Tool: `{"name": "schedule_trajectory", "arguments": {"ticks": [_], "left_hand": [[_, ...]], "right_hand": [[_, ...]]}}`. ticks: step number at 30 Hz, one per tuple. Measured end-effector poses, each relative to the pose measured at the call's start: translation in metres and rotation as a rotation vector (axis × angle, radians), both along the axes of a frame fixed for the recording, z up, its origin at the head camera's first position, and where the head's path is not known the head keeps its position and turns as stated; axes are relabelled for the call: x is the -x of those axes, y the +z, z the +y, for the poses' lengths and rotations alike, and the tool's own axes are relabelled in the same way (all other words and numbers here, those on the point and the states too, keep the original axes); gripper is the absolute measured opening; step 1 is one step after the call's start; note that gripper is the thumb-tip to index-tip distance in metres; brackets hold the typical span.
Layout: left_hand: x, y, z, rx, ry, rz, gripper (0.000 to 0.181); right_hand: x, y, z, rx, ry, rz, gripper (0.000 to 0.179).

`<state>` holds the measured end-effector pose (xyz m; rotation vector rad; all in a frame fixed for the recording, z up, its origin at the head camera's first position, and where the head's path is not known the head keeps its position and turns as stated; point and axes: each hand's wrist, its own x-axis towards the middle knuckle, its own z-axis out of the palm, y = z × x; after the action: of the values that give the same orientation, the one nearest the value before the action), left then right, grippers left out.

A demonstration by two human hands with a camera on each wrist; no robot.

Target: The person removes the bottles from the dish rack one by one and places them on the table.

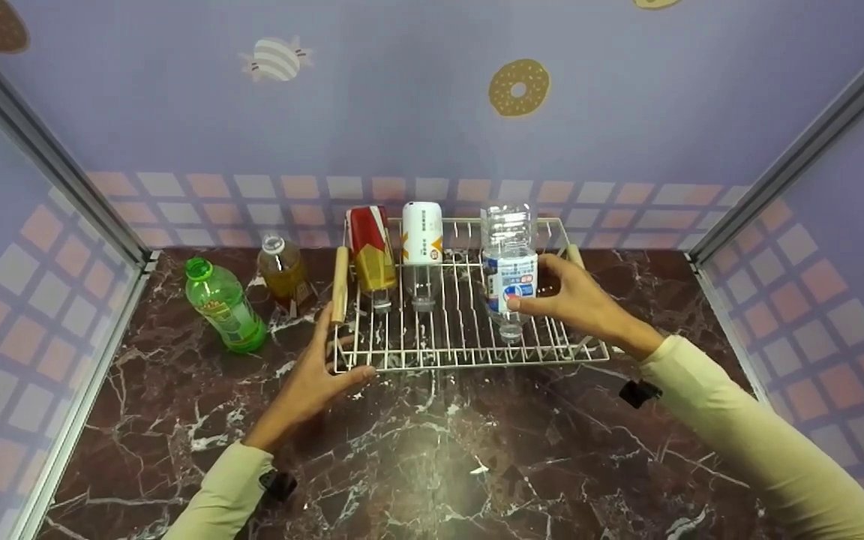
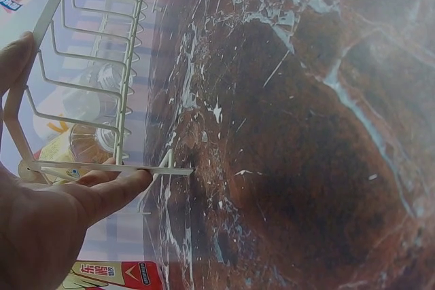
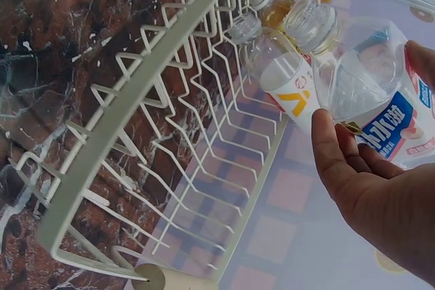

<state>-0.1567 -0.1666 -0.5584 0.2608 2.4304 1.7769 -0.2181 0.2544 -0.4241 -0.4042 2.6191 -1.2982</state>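
Note:
My right hand point(image 1: 586, 304) grips a clear plastic bottle point(image 1: 511, 276) with a white and blue label, its neck downward, over the right part of a white wire rack point(image 1: 469, 365). Whether the bottle touches the wires I cannot tell. At the rack's front left corner, my left hand point(image 1: 316, 386) holds the frame, thumb and fingers on either side of it. Two bottles stand neck down in the rack: one with a red and yellow label point(image 1: 370, 240), and one with a white label point(image 1: 422, 232) beside it.
Left of the rack, a green bottle point(image 1: 226, 307) and a bottle with amber contents point(image 1: 286, 276) stand upright on the dark marbled tabletop point(image 1: 432, 450). The rack has wooden side handles point(image 1: 340, 285). Purple patterned panels point(image 1: 402, 135) enclose the back and sides.

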Motion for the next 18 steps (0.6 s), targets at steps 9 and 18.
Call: {"name": "schedule_trajectory", "arguments": {"ticks": [9,18], "left_hand": [[-0.001,0.002,0.0,-0.016,-0.009,0.011,0.131],[0.0,0.001,-0.002,-0.003,-0.001,0.006,0.131]], "right_hand": [[-0.017,-0.008,0.002,0.042,-0.01,0.006,0.084],[-0.033,-0.012,0.001,0.085,0.012,0.002,0.083]]}}
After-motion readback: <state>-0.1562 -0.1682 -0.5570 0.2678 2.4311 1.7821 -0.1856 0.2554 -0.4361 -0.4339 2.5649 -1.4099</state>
